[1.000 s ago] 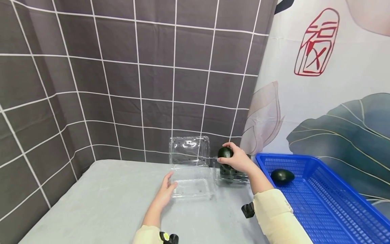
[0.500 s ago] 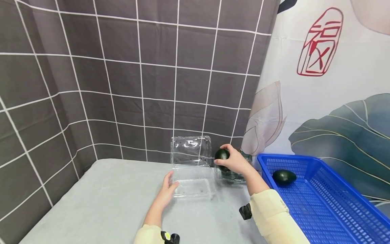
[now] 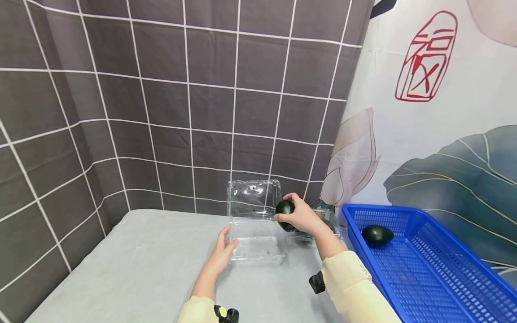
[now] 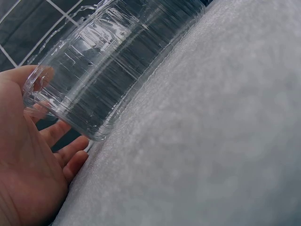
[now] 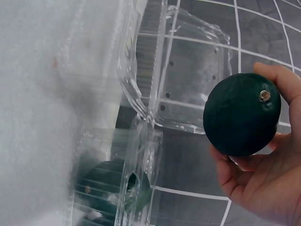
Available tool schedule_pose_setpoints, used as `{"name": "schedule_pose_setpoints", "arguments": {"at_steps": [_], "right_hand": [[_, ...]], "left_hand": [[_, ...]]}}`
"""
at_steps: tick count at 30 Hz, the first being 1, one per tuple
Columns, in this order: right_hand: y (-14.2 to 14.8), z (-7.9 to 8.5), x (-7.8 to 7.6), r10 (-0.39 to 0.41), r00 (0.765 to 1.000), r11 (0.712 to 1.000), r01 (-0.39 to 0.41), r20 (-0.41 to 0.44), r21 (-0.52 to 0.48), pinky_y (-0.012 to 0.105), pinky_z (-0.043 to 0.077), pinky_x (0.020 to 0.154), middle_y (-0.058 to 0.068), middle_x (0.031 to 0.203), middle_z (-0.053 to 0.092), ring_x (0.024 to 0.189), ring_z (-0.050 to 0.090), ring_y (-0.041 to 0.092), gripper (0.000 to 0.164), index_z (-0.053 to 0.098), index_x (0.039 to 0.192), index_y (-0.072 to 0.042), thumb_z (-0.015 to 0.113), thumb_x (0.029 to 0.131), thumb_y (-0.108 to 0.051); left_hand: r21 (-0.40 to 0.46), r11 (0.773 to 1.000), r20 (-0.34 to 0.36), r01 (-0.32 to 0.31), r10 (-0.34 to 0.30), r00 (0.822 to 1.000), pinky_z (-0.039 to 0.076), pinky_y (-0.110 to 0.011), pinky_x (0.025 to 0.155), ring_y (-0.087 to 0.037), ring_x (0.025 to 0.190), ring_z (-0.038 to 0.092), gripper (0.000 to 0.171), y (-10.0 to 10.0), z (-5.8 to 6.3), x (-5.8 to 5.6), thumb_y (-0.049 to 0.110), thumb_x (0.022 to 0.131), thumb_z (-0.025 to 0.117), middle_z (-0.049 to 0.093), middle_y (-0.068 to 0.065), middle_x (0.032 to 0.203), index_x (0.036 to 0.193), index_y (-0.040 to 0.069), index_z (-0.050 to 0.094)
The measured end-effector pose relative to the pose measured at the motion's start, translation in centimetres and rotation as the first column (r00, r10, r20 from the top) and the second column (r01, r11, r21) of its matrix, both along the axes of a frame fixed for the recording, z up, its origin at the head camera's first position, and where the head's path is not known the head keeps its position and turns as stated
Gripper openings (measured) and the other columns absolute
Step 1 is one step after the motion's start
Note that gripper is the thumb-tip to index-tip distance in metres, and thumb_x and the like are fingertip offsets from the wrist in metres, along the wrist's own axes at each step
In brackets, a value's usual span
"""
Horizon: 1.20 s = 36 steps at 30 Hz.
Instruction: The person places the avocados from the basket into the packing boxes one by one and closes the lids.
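Observation:
My right hand (image 3: 304, 219) grips a dark green avocado (image 3: 285, 210), held in the air at the right edge of an open clear plastic clamshell box (image 3: 258, 259). The avocado's stem end (image 5: 265, 96) faces the right wrist camera. My left hand (image 3: 218, 256) holds the box's left end, with the thumb over the rim and the other fingers outside it. The box's lid (image 3: 252, 197) stands raised at the back. Close by on the right is a second clear box (image 3: 332, 220), partly hidden by my right hand; dark green avocados (image 5: 106, 186) show through its wall.
A blue perforated basket (image 3: 428, 264) stands at the right with one avocado (image 3: 377, 235) inside. The table (image 3: 133, 264) has a pale grey cover. A dark gridded curtain (image 3: 210, 103) hangs right behind the boxes.
My right hand has carried the avocado left, away from the second box and toward the open one. The left hand has stayed at the open box's left end.

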State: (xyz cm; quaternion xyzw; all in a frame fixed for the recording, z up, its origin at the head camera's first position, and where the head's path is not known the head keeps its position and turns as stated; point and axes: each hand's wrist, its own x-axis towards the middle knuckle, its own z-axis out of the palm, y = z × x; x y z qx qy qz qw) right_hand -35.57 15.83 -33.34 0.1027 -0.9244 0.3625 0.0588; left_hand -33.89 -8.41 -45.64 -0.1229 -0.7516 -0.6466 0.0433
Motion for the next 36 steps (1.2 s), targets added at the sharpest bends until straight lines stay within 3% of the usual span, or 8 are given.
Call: {"name": "schedule_pose_setpoints", "arguments": {"at_steps": [14,23,28,36], "right_hand": [[-1.5,-1.3,-0.3,0.028,0.999,0.999,-0.028,0.023,-0.017,0.039,0.051,0.067,0.014,0.108,0.052,0.088,0.057,0.026,0.061,0.045,0.124,-0.006,0.074,0.075,-0.029],[-2.4,-2.2,-0.5,-0.013,0.999,0.997,0.011,0.030,0.072,0.041,0.050,0.068,0.013,0.106,0.051,0.086,0.056,0.026,0.060,0.048,0.122,-0.012,0.075,0.073,-0.034],[-2.6,-2.6,-0.4,-0.040,0.999,0.991,0.038,0.018,0.130,0.041,0.048,0.069,0.010,0.106,0.053,0.094,0.052,0.028,0.058,0.051,0.120,-0.017,0.075,0.072,-0.037],[-3.1,-3.5,-0.4,-0.032,0.999,0.985,0.029,0.015,0.171,0.044,0.045,0.071,0.008,0.108,0.052,0.098,0.045,0.028,0.059,0.052,0.120,-0.018,0.075,0.071,-0.040]], "left_hand": [[-0.001,1.000,0.009,0.002,-0.002,1.000,0.024,-0.060,0.101,-0.052,0.126,0.024,0.060,0.0,-0.1,-0.1,0.016,0.095,0.049,0.019,-0.033,0.143,0.141,-0.004,0.018],[-0.005,1.000,-0.001,0.006,-0.006,1.000,0.023,-0.060,0.101,-0.052,0.127,0.024,0.060,-0.1,-0.3,-0.2,0.019,0.094,0.049,0.020,-0.033,0.142,0.141,-0.005,0.019],[-0.004,1.000,-0.008,0.005,-0.005,1.000,0.023,-0.060,0.101,-0.052,0.126,0.024,0.060,-0.1,-0.3,-0.2,0.019,0.094,0.049,0.020,-0.033,0.142,0.141,-0.005,0.019],[0.009,1.000,0.000,0.009,-0.009,1.000,0.024,-0.060,0.101,-0.054,0.125,0.024,0.057,0.0,0.0,-0.1,0.011,0.095,0.048,0.020,-0.035,0.141,0.140,-0.007,0.019]]}}
